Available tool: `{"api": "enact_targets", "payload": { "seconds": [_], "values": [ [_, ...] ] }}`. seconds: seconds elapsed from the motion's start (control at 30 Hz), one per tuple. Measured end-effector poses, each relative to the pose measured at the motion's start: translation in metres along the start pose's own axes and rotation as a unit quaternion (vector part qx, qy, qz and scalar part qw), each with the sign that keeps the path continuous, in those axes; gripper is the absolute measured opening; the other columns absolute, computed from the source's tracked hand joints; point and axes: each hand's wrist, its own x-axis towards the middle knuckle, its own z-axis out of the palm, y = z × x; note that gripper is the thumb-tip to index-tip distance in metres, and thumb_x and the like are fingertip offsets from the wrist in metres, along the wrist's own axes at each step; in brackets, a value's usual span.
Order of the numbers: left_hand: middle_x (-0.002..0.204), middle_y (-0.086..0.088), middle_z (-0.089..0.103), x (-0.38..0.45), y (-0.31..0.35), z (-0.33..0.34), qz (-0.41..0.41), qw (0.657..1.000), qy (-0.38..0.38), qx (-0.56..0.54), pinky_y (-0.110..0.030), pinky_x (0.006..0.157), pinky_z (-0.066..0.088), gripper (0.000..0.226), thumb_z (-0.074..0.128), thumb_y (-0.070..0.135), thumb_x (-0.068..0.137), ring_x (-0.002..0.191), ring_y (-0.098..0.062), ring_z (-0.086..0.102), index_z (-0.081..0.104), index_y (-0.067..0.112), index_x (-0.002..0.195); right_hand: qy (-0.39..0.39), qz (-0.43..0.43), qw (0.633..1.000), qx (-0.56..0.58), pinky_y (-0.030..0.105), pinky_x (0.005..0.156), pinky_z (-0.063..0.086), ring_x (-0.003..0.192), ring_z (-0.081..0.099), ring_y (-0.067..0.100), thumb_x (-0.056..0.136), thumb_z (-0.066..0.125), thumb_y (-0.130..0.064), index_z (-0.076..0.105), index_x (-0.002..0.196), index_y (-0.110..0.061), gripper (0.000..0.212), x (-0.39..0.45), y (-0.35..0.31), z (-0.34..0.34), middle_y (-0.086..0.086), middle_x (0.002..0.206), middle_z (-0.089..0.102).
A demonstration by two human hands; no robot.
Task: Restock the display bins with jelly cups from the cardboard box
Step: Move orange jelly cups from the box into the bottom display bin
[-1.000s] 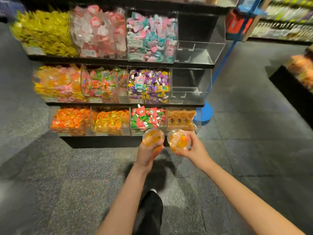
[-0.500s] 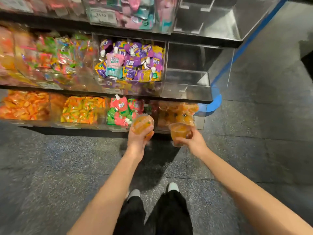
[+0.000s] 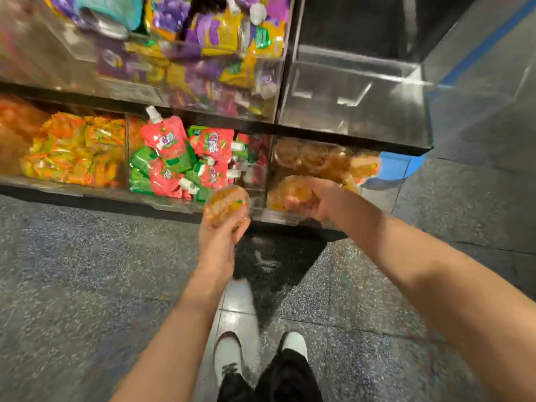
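Holding 2 jelly cups (1 per hand).

We see red and green spout pouches heaped in the bottom shelf. Left of these pouches lie orange and yellow packets; above them, purple and yellow pouches. Below the pouches spreads grey speckled floor, with two white shoes.

Motion blur smears the orange packets at the left edge; upper bins are cropped.
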Motion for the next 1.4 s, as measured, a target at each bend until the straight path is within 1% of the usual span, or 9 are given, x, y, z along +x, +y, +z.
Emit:
{"api": "enact_targets", "payload": {
  "seconds": [0.2, 0.33, 0.5, 0.63, 0.73, 0.87, 1.0, 1.2, 1.4],
  "values": [
    [0.108, -0.003, 0.066, 0.024, -0.025, -0.013, -0.018, 0.999, 0.002, 0.026, -0.039, 0.096, 0.05, 0.066, 0.069, 0.002, 0.073, 0.102, -0.015, 0.064, 0.047, 0.009, 0.134, 0.028, 0.001, 0.998, -0.048, 0.018, 0.032, 0.042, 0.055, 0.063, 0.015, 0.09, 0.065, -0.012, 0.056, 0.11, -0.001, 0.025, 0.046, -0.01, 0.011, 0.018, 0.09, 0.056],
    [0.103, -0.002, 0.066, 0.036, -0.032, -0.013, -0.034, 0.999, 0.001, 0.029, -0.033, 0.088, 0.053, 0.06, 0.067, -0.005, 0.078, 0.092, -0.01, 0.066, 0.048, 0.009, 0.133, 0.037, -0.035, 0.994, 0.102, 0.035, 0.082, 0.056, 0.08, 0.058, 0.027, 0.099, 0.049, -0.02, 0.046, 0.101, -0.007, 0.013, 0.046, -0.013, 0.028, 0.018, 0.081, 0.041],
    [0.103, -0.006, 0.066, 0.039, -0.032, -0.004, -0.068, 0.997, 0.029, 0.037, -0.034, 0.085, 0.056, 0.052, 0.07, -0.004, 0.077, 0.094, -0.017, 0.065, 0.053, 0.004, 0.126, 0.009, -0.008, 0.996, 0.085, 0.045, 0.065, 0.056, 0.093, 0.065, 0.038, 0.098, 0.039, -0.045, 0.048, 0.128, -0.008, 0.05, 0.08, -0.005, 0.03, 0.025, 0.112, 0.062],
    [0.111, -0.002, 0.063, 0.031, -0.025, 0.001, -0.073, 0.997, 0.002, 0.026, -0.041, 0.085, 0.056, 0.045, 0.068, 0.006, 0.081, 0.1, -0.018, 0.063, 0.054, 0.017, 0.122, 0.002, -0.066, 0.997, 0.035, 0.031, 0.052, 0.056, 0.077, 0.064, 0.028, 0.103, 0.034, -0.015, 0.046, 0.126, 0.003, 0.032, 0.058, 0.011, 0.017, 0.019, 0.092, 0.064],
    [0.113, -0.001, 0.062, 0.026, -0.021, 0.015, -0.082, 0.995, -0.004, 0.055, -0.039, 0.08, 0.058, 0.043, 0.066, 0.014, 0.085, 0.097, -0.014, 0.063, 0.052, 0.018, 0.125, -0.098, -0.194, 0.963, -0.157, 0.027, 0.072, 0.054, 0.085, 0.062, 0.016, 0.088, 0.048, 0.01, 0.051, 0.125, 0.0, 0.039, 0.026, 0.038, 0.006, 0.012, 0.11, 0.064],
    [0.101, -0.001, 0.064, 0.019, -0.02, 0.042, -0.085, 0.984, 0.012, 0.154, -0.04, 0.081, 0.058, 0.028, 0.063, 0.024, 0.089, 0.09, -0.015, 0.063, 0.054, 0.017, 0.115, -0.242, -0.234, 0.923, -0.185, 0.037, 0.094, 0.05, 0.107, 0.061, 0.019, 0.075, 0.069, -0.008, 0.05, 0.129, -0.008, 0.057, 0.007, 0.07, -0.005, 0.009, 0.119, 0.062],
    [0.121, -0.002, 0.059, 0.023, -0.006, 0.06, -0.194, 0.943, -0.071, 0.26, -0.026, 0.056, 0.056, 0.046, 0.047, 0.052, 0.093, 0.105, -0.015, 0.059, 0.053, 0.023, 0.129, -0.223, -0.182, 0.955, -0.078, 0.031, 0.077, 0.048, 0.087, 0.06, 0.019, 0.083, 0.068, -0.025, 0.06, 0.113, -0.014, 0.034, 0.003, 0.06, -0.027, 0.006, 0.099, 0.064],
    [0.113, -0.005, 0.059, 0.041, -0.006, 0.065, -0.201, 0.942, -0.018, 0.268, -0.027, 0.067, 0.054, 0.027, 0.046, 0.017, 0.098, 0.106, -0.015, 0.056, 0.054, 0.01, 0.124, -0.069, -0.045, 0.997, 0.009, 0.015, 0.036, 0.027, 0.033, 0.032, 0.005, 0.096, 0.05, -0.037, 0.053, 0.084, -0.012, 0.029, 0.024, 0.032, -0.032, 0.003, 0.061, 0.049],
    [0.102, -0.008, 0.062, 0.044, -0.023, 0.048, -0.205, 0.959, 0.018, 0.194, -0.025, 0.063, 0.049, 0.024, 0.043, 0.012, 0.1, 0.078, -0.012, 0.06, 0.059, 0.008, 0.117, 0.068, 0.06, 0.996, 0.027, 0.011, 0.035, 0.031, 0.03, 0.038, 0.01, 0.087, 0.063, -0.044, 0.051, 0.086, -0.01, 0.036, 0.074, 0.0, -0.026, 0.005, 0.06, 0.051]
  ]
}}
